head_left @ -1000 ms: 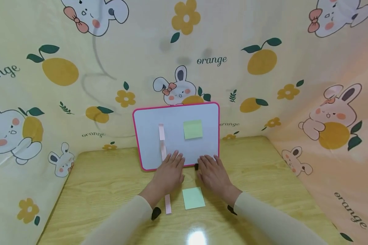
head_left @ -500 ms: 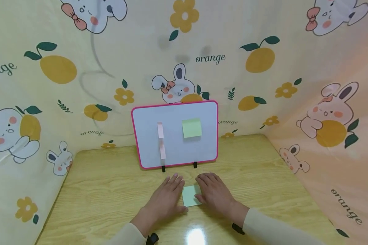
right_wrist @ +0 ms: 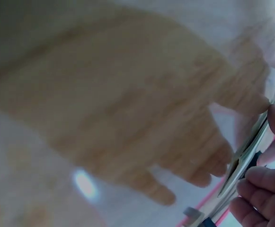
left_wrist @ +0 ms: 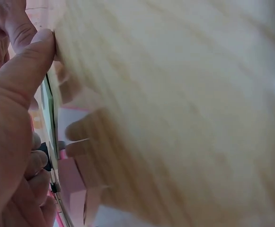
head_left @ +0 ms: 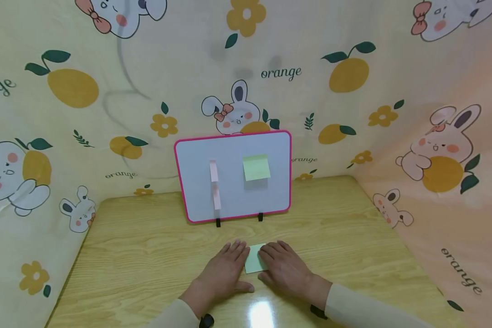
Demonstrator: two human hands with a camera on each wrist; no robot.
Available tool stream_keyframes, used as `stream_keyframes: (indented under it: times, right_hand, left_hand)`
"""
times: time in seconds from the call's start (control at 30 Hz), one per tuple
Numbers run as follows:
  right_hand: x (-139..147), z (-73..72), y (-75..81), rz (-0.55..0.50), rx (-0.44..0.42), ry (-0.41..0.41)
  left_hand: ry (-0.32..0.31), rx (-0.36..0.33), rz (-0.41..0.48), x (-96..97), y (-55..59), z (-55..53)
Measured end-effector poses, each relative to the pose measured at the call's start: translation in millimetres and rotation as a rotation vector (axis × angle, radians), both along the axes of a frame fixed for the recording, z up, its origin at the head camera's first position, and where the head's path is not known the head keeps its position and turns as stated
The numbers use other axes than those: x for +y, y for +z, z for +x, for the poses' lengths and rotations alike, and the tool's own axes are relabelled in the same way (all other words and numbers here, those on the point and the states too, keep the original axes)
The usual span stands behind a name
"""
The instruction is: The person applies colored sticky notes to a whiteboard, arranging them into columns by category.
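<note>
A pale green sticky note [head_left: 254, 262] lies on the table between the two hands. At its left edge rests my left hand [head_left: 223, 269], fingers extended forward and thumb out to the side. My right hand [head_left: 286, 266] lies over the note's right part, its fingers slightly bent and covering that side. The left wrist view shows the green note [left_wrist: 48, 109] almost edge-on beyond the left thumb. In the right wrist view, the right hand's fingers [right_wrist: 262, 189] are loosely bent near the table surface. What lies under the palms is hidden.
Behind the hands a pink-framed whiteboard [head_left: 197, 182] leans back on two black feet [head_left: 218, 222]. It carries another green note [head_left: 256, 167] and two pink paper strips [head_left: 213, 171]. Printed cloth [head_left: 180, 68] walls in the wooden table [head_left: 139, 250] on several sides.
Both hands have drawn back from the whiteboard's lower edge to the green note on the table. The pink strip seen earlier on the table by the left wrist is out of sight.
</note>
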State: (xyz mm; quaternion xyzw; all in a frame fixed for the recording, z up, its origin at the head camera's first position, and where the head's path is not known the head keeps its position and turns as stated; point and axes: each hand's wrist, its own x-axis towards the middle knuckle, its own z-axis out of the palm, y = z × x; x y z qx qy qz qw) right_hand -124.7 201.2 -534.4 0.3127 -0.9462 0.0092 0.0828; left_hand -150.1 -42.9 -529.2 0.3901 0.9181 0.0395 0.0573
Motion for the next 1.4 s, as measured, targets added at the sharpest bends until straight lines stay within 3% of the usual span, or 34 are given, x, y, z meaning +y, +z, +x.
stream_keyframes:
  times: [0.2, 0.67, 1.0, 1.4]
  right_hand:
    - [0.0, -0.3, -1.3, 0.010, 0.033, 0.020]
    - [-3.0, -0.2, 0.8, 0.012, 0.085, 0.047]
    - [-5.3, -4.6, 1.4, -0.014, 0.071, 0.043]
    - [-7.7, -1.6, -2.3, 0.027, 0.052, 0.004]
  left_hand:
    - [0.021, 0.002, -0.036, 1.5, -1.5, -1.2]
    - [0.020, -0.016, -0.003, 3.1, 5.1, -1.4]
    - [0.031, -0.034, 0.015, 3.8, 3.4, -5.2]
    - [0.035, -0.071, 0.012, 3.2, 0.4, -0.3]
